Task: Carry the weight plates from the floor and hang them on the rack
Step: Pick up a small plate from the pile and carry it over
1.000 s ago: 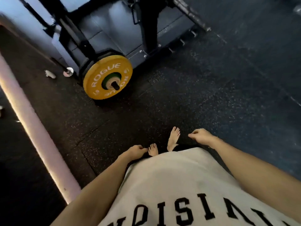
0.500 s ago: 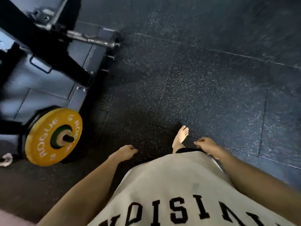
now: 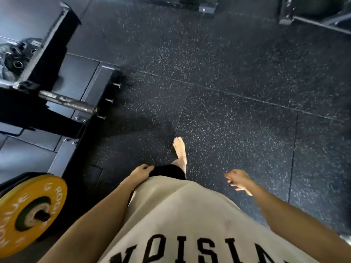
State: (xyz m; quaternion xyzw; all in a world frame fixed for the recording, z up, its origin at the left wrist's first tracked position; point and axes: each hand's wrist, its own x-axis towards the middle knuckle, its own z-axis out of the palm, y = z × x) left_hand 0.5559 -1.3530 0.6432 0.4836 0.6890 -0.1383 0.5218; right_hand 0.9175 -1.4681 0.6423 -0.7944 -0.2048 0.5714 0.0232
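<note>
Two bare hands hang at the person's sides and neither carries anything. The left hand [image 3: 141, 170] rests against the hem of the beige lettered T-shirt [image 3: 180, 215], just above the black shorts [image 3: 167, 170], with its fingers loosely curled over the cloth. The right hand [image 3: 238, 180] swings clear of the body, fingers relaxed and a little spread; it is blurred, so finer detail cannot be told. One bare foot [image 3: 180, 150] is planted ahead on the black speckled rubber floor [image 3: 237, 111].

At the lower left a yellow Rogue bumper plate [image 3: 28, 215] with a green centre ring sits on a peg of the black rack [image 3: 62, 141], and the peg's dark end shows through its hub. Higher on the same frame a bare steel peg [image 3: 68, 103] juts out toward the floor with nothing on it. Behind the rack's upright, at the far left, a cluster of small dark plates [image 3: 16, 59] can be made out, though whether they hang or lie cannot be told. More dark equipment frames [image 3: 313, 14] stand along the top edge, well apart from the person.
</note>
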